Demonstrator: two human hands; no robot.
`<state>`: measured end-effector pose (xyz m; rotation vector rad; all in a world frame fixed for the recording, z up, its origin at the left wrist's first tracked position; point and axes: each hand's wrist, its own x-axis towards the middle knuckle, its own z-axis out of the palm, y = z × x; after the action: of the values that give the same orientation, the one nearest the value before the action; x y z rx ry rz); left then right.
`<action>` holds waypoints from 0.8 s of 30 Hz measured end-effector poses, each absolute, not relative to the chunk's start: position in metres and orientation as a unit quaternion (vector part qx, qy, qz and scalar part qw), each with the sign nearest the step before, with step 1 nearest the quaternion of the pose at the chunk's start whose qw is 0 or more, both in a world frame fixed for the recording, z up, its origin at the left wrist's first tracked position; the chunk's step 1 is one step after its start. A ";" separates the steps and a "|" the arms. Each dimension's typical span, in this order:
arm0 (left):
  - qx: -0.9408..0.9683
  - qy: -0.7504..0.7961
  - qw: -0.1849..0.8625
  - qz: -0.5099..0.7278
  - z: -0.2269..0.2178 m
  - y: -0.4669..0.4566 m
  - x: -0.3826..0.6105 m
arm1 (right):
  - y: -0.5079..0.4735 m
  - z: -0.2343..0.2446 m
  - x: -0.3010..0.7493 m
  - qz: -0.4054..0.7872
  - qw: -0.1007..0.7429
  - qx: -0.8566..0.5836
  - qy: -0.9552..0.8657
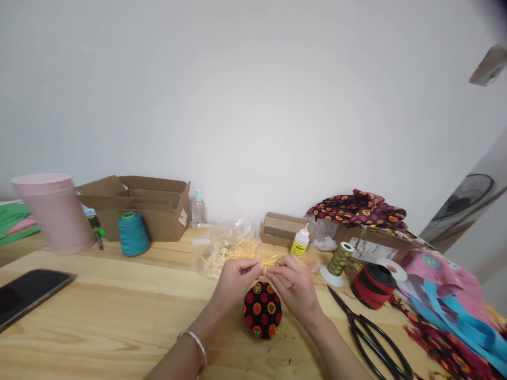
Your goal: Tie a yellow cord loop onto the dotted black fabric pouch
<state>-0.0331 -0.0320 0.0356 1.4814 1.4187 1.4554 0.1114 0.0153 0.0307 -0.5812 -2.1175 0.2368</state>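
Round fabric piece (pixel 262 310), black with red dots and orange flowers, lying toward the near edge of the surface (pixel 158 311), about midway along. Over its far side, left hand (pixel 235 282) and right hand (pixel 295 287) close together, both pinching a length of yellow cord (pixel 270 261) between thumb and fingers. Impossible to tell any join between cord and fabric. Silver bangle (pixel 200 345) on the left wrist. Toward the near right corner, black scissors (pixel 351 315), handles nearest, blades pointing to the far edge. By the right edge, dark red fringed scraps (pixel 439 343) and blue ribbon (pixel 463 322). At the left edge, phone (pixel 34 295) lying flat, screen dark. Farther back on the right, red-and-black spool (pixel 372 287), then olive thread cone (pixel 340 258). Beyond the hands, clear plastic bag (pixel 237 227) with yellow strands (pixel 243 249), and white bottle with yellow label (pixel 300 243). Toward the far left corner, teal thread cone (pixel 133 235) in front of open cardboard box (pixel 142 216), with pink bin (pixel 55 216) just beside. Along the far edge, clear spray bottle (pixel 197 211), small cardboard box (pixel 283 228) and, toward the far right corner, heaped patterned cloth (pixel 356 208). Behind everything, pale wall (pixel 253 105).
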 end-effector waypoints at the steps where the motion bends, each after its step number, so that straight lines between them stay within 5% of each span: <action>1: 0.559 0.540 0.304 0.551 0.035 -0.032 -0.032 | 0.015 0.032 0.112 0.060 0.438 -0.234 -0.866; 11: 0.713 0.560 0.061 0.417 0.035 -0.037 -0.032 | 0.010 0.048 0.118 -0.067 0.375 -0.207 -0.901; 16: 0.784 0.499 0.052 0.365 0.037 -0.039 -0.031 | 0.020 0.050 0.126 0.067 0.401 -0.223 -0.886; 24: 0.730 0.474 0.182 0.457 0.039 -0.038 -0.032 | 0.026 0.043 0.122 0.322 0.438 -0.241 -0.804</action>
<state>-0.0315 -0.0383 0.0391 2.0608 1.3381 1.2891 0.1223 0.0256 0.0427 -0.5984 -1.9990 0.8004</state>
